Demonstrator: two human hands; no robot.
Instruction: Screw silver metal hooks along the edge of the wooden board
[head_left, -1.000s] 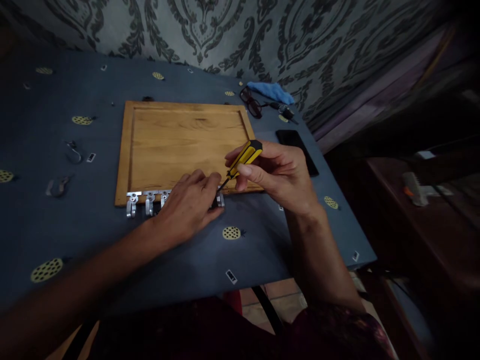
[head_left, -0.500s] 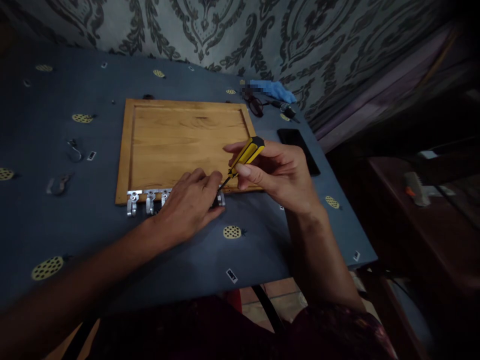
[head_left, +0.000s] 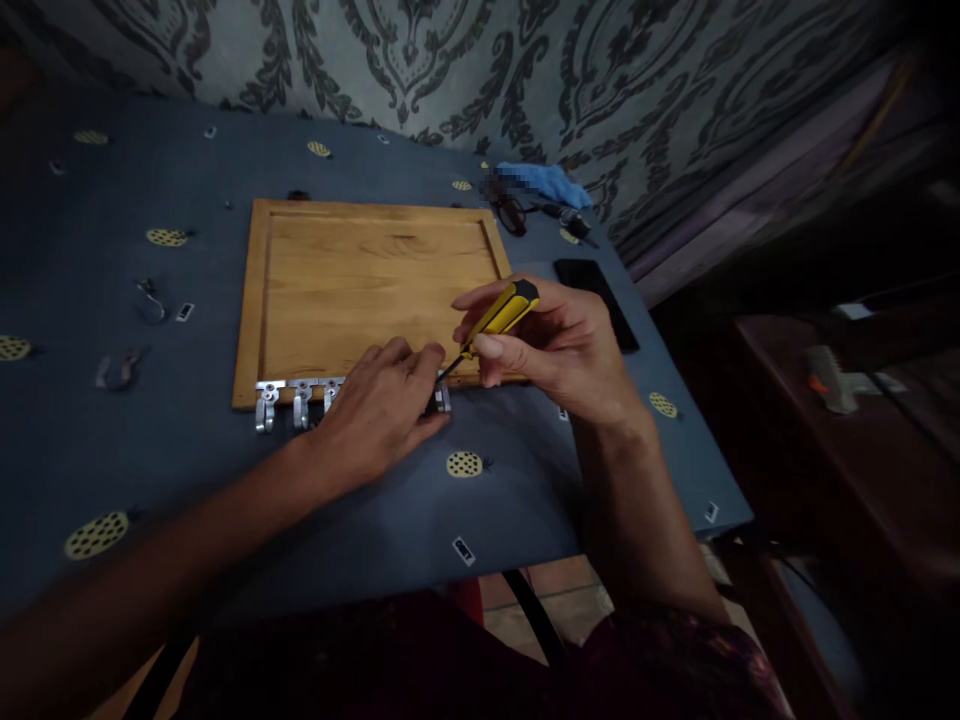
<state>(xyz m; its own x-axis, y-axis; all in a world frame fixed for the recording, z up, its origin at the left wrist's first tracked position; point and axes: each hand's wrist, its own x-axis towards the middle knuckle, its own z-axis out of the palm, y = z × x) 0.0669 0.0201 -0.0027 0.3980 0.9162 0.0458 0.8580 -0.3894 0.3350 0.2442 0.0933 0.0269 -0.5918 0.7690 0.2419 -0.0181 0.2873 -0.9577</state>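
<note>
A wooden board [head_left: 360,290] with a raised frame lies flat on the table. Along its near edge runs a metal hook rail [head_left: 281,384], whose shiny hooks hang past the board. My left hand [head_left: 379,410] is closed over the rail's right part and covers several of its hooks; one hook end [head_left: 442,401] shows beyond the fingers. In my right hand [head_left: 562,345] a yellow and black screwdriver [head_left: 501,310] is gripped by the handle, between thumb and fingers. Its shaft slants down to the left, to the rail beside my left fingertips. The tip's exact contact is hidden.
Two loose metal hooks, one upper [head_left: 150,300] and one lower [head_left: 118,368], lie left of the board. A black phone [head_left: 600,300], dark glasses [head_left: 512,215] and a blue cloth [head_left: 551,183] are to the right and back. The patterned tablecloth [head_left: 360,540] ends at the right edge.
The screwdriver handle has leaned slightly to the right and down in my right hand, and the fingers have shifted a little. My left hand has stayed in place on the rail.
</note>
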